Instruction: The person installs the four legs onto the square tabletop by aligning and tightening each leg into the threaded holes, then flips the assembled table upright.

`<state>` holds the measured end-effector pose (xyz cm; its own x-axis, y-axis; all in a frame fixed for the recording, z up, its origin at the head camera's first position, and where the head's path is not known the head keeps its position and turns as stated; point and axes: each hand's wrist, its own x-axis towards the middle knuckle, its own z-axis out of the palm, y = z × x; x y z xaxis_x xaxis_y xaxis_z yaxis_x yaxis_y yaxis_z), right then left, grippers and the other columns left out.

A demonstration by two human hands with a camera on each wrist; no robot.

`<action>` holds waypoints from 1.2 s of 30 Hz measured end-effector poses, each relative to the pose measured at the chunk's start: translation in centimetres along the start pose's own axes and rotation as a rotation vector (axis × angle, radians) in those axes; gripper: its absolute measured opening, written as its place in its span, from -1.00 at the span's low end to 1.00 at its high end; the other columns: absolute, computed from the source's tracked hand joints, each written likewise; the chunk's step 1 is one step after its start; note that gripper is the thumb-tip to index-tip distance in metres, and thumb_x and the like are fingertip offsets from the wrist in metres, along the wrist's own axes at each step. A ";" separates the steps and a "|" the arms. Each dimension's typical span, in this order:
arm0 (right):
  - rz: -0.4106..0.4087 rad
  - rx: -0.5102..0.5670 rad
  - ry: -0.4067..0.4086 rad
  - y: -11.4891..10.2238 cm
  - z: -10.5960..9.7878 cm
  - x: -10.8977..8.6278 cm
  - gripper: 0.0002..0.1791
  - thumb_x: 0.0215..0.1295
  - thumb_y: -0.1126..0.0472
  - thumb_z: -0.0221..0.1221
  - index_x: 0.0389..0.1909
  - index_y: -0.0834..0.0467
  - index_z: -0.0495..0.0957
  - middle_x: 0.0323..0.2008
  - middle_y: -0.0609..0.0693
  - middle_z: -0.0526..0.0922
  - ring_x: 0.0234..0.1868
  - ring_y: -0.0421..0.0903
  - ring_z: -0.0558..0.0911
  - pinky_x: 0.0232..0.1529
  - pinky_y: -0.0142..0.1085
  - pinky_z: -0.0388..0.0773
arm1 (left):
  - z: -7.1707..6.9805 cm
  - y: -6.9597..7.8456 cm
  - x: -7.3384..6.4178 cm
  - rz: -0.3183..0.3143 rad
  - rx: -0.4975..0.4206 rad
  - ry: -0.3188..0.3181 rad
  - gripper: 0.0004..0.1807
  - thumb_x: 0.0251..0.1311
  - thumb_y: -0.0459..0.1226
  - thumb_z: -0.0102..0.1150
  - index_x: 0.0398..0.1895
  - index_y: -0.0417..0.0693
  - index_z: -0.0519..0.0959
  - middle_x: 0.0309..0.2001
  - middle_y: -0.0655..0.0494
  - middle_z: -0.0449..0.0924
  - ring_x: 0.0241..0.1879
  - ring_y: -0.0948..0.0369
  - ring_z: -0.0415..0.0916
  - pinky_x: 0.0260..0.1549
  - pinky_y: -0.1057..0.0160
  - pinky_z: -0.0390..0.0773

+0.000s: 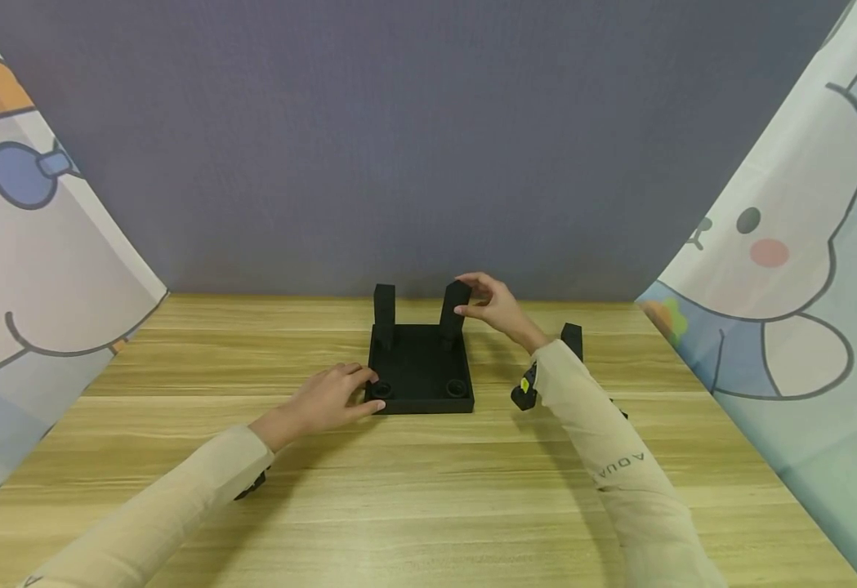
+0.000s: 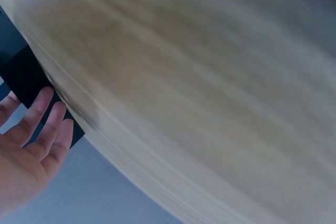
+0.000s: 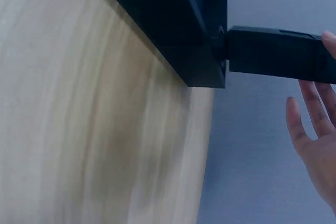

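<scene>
A black square base (image 1: 419,363) lies on the wooden table, with round sockets at its two front corners. Two black blocky legs rise from its back corners: the back left leg (image 1: 385,314) stands by itself, and the back right leg (image 1: 453,314) leans slightly outward. My right hand (image 1: 497,309) pinches the upper part of that right leg between thumb and fingers; the right wrist view shows the leg's lower end at the base's corner. My left hand (image 1: 334,396) holds the base's front left corner, thumb along the front and fingertips by the socket.
Another black block (image 1: 572,339) is on the table to the right, partly hidden by the right sleeve. A small black object with a yellow mark (image 1: 524,392) shows beside that sleeve. A grey panel (image 1: 413,147) stands behind the table, with cartoon-printed cloths (image 1: 788,245) at both sides.
</scene>
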<state>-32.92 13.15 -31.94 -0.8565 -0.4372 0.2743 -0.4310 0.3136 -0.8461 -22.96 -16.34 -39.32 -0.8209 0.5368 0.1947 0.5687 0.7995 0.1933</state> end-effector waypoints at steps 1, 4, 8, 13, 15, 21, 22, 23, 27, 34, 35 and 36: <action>-0.006 -0.006 0.017 0.0 0.1 -0.1 -0.44 0.12 0.38 0.22 0.17 0.33 0.32 0.11 0.27 0.43 0.05 0.22 0.47 -0.09 -0.15 0.50 | 0.0 0.0 0.0 0.000 0.002 0.000 -0.48 0.14 0.18 0.04 -0.05 0.01 0.52 -0.29 0.17 0.53 -0.42 0.36 0.39 -0.48 0.35 0.44; -0.028 -0.014 0.073 0.1 0.6 -0.2 -0.44 0.09 0.38 0.25 0.14 0.34 0.34 0.08 0.28 0.45 0.03 0.21 0.48 -0.09 -0.14 0.49 | 0.0 0.0 0.0 0.000 0.001 0.003 -0.48 0.14 0.18 0.04 -0.05 0.01 0.52 -0.28 0.17 0.53 -0.42 0.36 0.39 -0.48 0.35 0.44; -0.040 -0.022 0.141 0.2 1.1 -0.4 -0.43 0.06 0.37 0.27 0.13 0.36 0.34 0.06 0.28 0.43 0.00 0.21 0.47 -0.12 -0.12 0.47 | -0.1 0.0 0.0 -0.002 0.000 0.004 -0.48 0.13 0.17 0.04 -0.05 0.00 0.52 -0.30 0.17 0.52 -0.43 0.35 0.38 -0.50 0.35 0.42; -0.049 -0.024 0.166 0.2 1.4 -0.5 -0.42 0.05 0.36 0.28 0.13 0.36 0.33 0.06 0.28 0.42 -0.01 0.24 0.46 -0.09 -0.02 0.44 | -0.1 0.1 0.0 0.000 0.005 0.003 -0.48 0.13 0.17 0.04 -0.05 0.00 0.52 -0.30 0.16 0.53 -0.43 0.35 0.38 -0.49 0.36 0.42; -0.052 -0.025 0.160 0.1 1.3 -0.5 -0.41 0.06 0.36 0.28 0.13 0.36 0.33 0.07 0.30 0.41 0.00 0.25 0.45 -0.06 0.04 0.43 | -0.1 0.1 0.0 0.001 0.002 0.003 -0.48 0.13 0.17 0.05 -0.05 0.00 0.52 -0.29 0.16 0.53 -0.42 0.35 0.39 -0.49 0.35 0.43; -0.031 -0.024 0.092 -0.1 0.6 -0.4 -0.37 0.08 0.39 0.25 0.20 0.31 0.26 0.15 0.31 0.34 0.07 0.26 0.41 0.04 0.09 0.39 | 0.1 0.0 0.0 0.001 -0.004 0.000 -0.48 0.14 0.17 0.05 -0.04 0.00 0.52 -0.29 0.16 0.52 -0.42 0.34 0.39 -0.49 0.35 0.43; -0.028 -0.027 0.075 -0.1 0.4 -0.3 -0.36 0.09 0.39 0.25 0.21 0.31 0.25 0.16 0.31 0.33 0.08 0.25 0.40 0.05 0.09 0.38 | 0.1 0.0 0.0 0.001 -0.003 0.000 -0.48 0.14 0.17 0.04 -0.04 0.00 0.52 -0.30 0.16 0.52 -0.42 0.35 0.39 -0.49 0.35 0.43; -0.024 -0.031 0.059 -0.2 0.3 -0.2 -0.36 0.09 0.40 0.24 0.22 0.31 0.24 0.17 0.30 0.33 0.09 0.25 0.40 0.07 0.09 0.38 | 0.1 -0.1 0.0 0.001 -0.003 0.000 -0.48 0.14 0.17 0.04 -0.04 0.00 0.51 -0.30 0.16 0.52 -0.42 0.34 0.39 -0.48 0.34 0.43; -0.021 -0.030 0.004 -0.2 -0.2 0.0 -0.38 0.09 0.43 0.22 0.21 0.31 0.26 0.16 0.31 0.33 0.11 0.25 0.39 0.09 0.12 0.35 | 0.1 -0.1 0.0 0.001 0.000 0.004 -0.48 0.14 0.17 0.04 -0.04 0.00 0.52 -0.26 0.14 0.54 -0.39 0.32 0.42 -0.45 0.31 0.47; -0.022 -0.023 -0.022 0.2 -0.4 0.1 -0.43 0.11 0.45 0.19 0.18 0.32 0.30 0.12 0.30 0.40 0.06 0.24 0.44 0.00 -0.01 0.46 | 0.1 0.0 0.0 -0.002 -0.001 0.003 -0.48 0.13 0.17 0.05 -0.05 -0.01 0.53 -0.26 0.14 0.54 -0.38 0.32 0.42 -0.43 0.30 0.48; -0.028 -0.021 -0.014 0.7 -0.4 0.2 -0.45 0.11 0.44 0.20 0.17 0.30 0.32 0.11 0.28 0.41 0.05 0.23 0.45 -0.04 -0.08 0.49 | 0.1 0.0 -0.1 -0.003 0.000 0.003 -0.48 0.13 0.17 0.04 -0.05 -0.01 0.53 -0.25 0.14 0.55 -0.37 0.31 0.43 -0.41 0.29 0.49; -0.028 -0.017 -0.005 0.8 -0.4 0.2 -0.46 0.12 0.44 0.20 0.16 0.30 0.33 0.09 0.28 0.43 0.05 0.23 0.46 -0.07 -0.12 0.50 | 0.1 0.0 -0.1 -0.003 -0.001 0.002 -0.48 0.13 0.17 0.05 -0.05 -0.01 0.53 -0.24 0.13 0.55 -0.36 0.30 0.44 -0.41 0.28 0.49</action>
<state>-33.57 13.60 -32.39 -0.8425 -0.4505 0.2954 -0.4598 0.3157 -0.8300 -22.91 -16.33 -39.43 -0.8227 0.5335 0.1962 0.5659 0.8012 0.1944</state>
